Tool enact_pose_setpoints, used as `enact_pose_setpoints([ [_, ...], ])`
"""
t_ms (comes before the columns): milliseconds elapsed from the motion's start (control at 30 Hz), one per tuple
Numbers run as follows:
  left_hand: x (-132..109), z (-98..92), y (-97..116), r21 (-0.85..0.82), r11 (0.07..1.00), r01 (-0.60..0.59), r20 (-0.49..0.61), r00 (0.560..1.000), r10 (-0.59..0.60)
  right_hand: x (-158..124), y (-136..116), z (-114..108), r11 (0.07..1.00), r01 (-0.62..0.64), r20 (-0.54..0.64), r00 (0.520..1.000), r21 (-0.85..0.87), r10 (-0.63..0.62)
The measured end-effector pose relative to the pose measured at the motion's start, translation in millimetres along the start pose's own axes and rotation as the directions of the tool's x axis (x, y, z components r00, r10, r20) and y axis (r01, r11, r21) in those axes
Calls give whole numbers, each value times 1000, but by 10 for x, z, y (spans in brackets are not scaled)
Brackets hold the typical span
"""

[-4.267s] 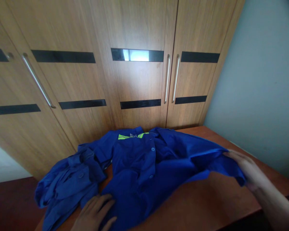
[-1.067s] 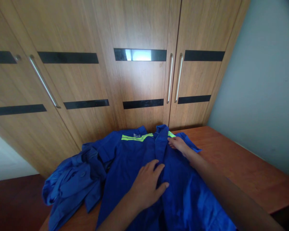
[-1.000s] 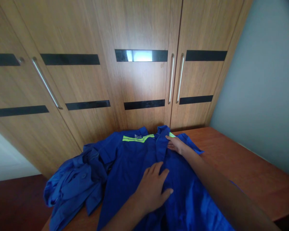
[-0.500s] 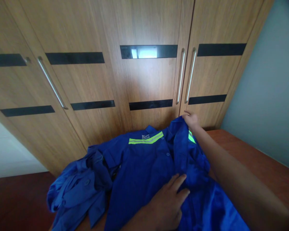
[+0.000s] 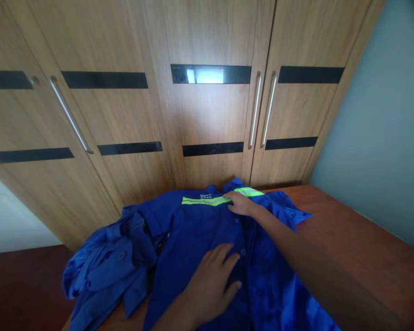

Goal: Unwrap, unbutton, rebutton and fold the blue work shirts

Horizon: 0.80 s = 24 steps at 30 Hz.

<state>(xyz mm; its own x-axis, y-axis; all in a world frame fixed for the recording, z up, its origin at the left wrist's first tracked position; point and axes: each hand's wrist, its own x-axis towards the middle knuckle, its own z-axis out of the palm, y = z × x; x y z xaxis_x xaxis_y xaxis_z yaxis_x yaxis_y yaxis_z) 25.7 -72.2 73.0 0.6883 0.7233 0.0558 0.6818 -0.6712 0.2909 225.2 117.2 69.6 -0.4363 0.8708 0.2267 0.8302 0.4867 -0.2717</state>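
Observation:
A blue work jacket [image 5: 193, 243] lies spread out with its front up, a yellow-green reflective strip across each side of its chest. White lettering shows above the left strip, and buttons run down the front opening. My left hand [image 5: 210, 280] is over the middle of the jacket, fingers spread and holding nothing. Farther up, my right hand [image 5: 240, 202] rests at the top of the front opening, between the two strips. Its thumb and fingers look apart on the cloth. The right front panel lies flat beside the opening, partly hidden by my right forearm.
A crumpled blue garment [image 5: 110, 266] with a button lies left of the jacket. Behind stands a wooden wardrobe [image 5: 207, 115] with metal handles and black panels. The reddish-brown surface [image 5: 348, 230] extends right to a grey-blue wall [image 5: 382, 138].
My right hand has moved left and down from the raised edge of the right panel, which now lies flat with its strip and sleeve showing. My left hand has shifted slightly left, off the opening.

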Motion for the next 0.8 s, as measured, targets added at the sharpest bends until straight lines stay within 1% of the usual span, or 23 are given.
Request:
enact_pose_setpoints([
  [67, -89, -90, -167, 129, 981, 142, -95, 987, -130, -219, 61, -18, 1000, -15, -73, 997, 11, 16],
  [100, -132, -133, -255, 190, 956, 225, -155, 968, -198, -345, 91, -33, 999, -46, -124, 991, 27, 49],
  [167, -210, -208, -420, 277, 876, 394, -263, 908, -325, -637, 119, -46, 987, -139, -225, 962, 86, 155],
  [200, -244, -239, -491, 304, 830, 467, -295, 875, -384, -803, 109, -36, 975, -187, -258, 943, 120, 212],
  [233, -270, -261, -552, 325, 786, 527, -312, 844, -437, -979, 80, -12, 965, -223, -268, 930, 135, 252],
  [267, -286, -273, -601, 342, 750, 567, -311, 821, -479, -1161, 31, 23, 962, -245, -262, 927, 117, 268],
  [300, -291, -273, -640, 358, 726, 587, -291, 809, -511, -1343, -35, 68, 967, -247, -244, 936, 64, 255],
  [367, -262, -238, -693, 388, 716, 580, -213, 812, -543, -1674, -191, 173, 960, -264, -230, 944, -90, 238],
  [433, -188, -170, -723, 408, 747, 525, -115, 841, -528, -1917, -326, 274, 943, -255, -219, 953, -215, 208],
  [467, -142, -133, -733, 413, 766, 493, -74, 856, -511, -1996, -367, 316, 933, -251, -213, 957, -258, 198],
  [533, -51, -75, -751, 415, 792, 447, -38, 879, -476, -2076, -377, 374, 920, -250, -202, 960, -303, 195],
  [600, 11, -49, -773, 416, 800, 432, -48, 889, -455, -2086, -299, 397, 914, -259, -195, 959, -312, 205],
  [667, 25, -44, -808, 418, 800, 431, -73, 894, -443, -2074, -167, 389, 918, -260, -197, 958, -301, 207],
  [800, -45, -6, -937, 398, 807, 436, -213, 900, -381, -2086, 103, 339, 945, -223, -204, 963, -240, 176],
])
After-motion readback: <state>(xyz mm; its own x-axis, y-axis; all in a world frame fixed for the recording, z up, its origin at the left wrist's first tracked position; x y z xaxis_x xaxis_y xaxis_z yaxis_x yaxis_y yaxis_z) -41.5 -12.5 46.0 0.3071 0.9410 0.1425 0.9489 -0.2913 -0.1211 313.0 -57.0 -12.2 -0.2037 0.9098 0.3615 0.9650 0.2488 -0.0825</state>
